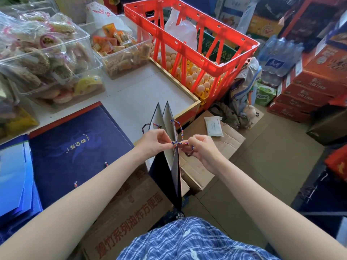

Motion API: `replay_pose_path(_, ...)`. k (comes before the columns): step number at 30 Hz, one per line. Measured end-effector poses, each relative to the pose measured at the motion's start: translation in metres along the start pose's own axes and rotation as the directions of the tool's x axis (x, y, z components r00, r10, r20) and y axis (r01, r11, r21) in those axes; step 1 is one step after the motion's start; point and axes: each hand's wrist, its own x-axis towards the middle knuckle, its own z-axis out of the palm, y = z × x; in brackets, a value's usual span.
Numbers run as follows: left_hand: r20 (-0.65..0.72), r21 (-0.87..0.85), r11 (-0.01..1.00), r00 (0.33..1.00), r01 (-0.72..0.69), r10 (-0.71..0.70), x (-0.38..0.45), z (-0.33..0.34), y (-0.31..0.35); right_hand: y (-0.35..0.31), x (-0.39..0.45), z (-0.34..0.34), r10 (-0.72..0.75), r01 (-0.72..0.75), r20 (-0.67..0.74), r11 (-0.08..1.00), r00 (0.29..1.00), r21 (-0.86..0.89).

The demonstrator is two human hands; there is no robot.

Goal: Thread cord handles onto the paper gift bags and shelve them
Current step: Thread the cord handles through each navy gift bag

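Note:
A dark blue paper gift bag [170, 171] with a pale lining stands edge-on between my hands, its mouth pointing away from me. A red, blue and yellow twisted cord [180, 128] loops along its right side; a second cord handle [145, 126] hangs at its left. My left hand [155, 141] pinches the cord end at the bag's near top edge. My right hand [201, 147] pinches the same cord just to the right, with the loose end curling under its fingers. A flat stack of dark blue gift bags [73, 149] with cord ends showing lies on the table at my left.
Clear tubs of wrapped snacks [47, 59] fill the white table [139, 94] at the back left. A red crate [189, 45] sits over egg trays beyond the table corner. Cardboard boxes [127, 209] stand under my arms, with stacked red cartons [309, 91] and bottled water at the right.

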Motion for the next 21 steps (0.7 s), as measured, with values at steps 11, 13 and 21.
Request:
replay_pose_path(11, 0.156, -0.027, 0.999, 0.987, 0.035, -0.031, -0.007, 0.017, 0.0, 0.009, -0.003, -0.018, 0.023, 0.006, 0.086, 0.948, 0.996, -0.318)
replay_pose_path(13, 0.161, -0.008, 1.0, 0.987, 0.025, -0.024, -0.008, 0.02, 0.001, 0.01, -0.002, -0.019, -0.004, 0.031, 0.065, 0.903, 0.998, -0.428)
replay_pose_path(21, 0.17, 0.076, 0.997, 0.985, 0.006, -0.019, -0.017, 0.034, 0.004, 0.014, -0.007, -0.021, -0.055, 0.073, 0.049, 0.803, 0.997, -0.591)
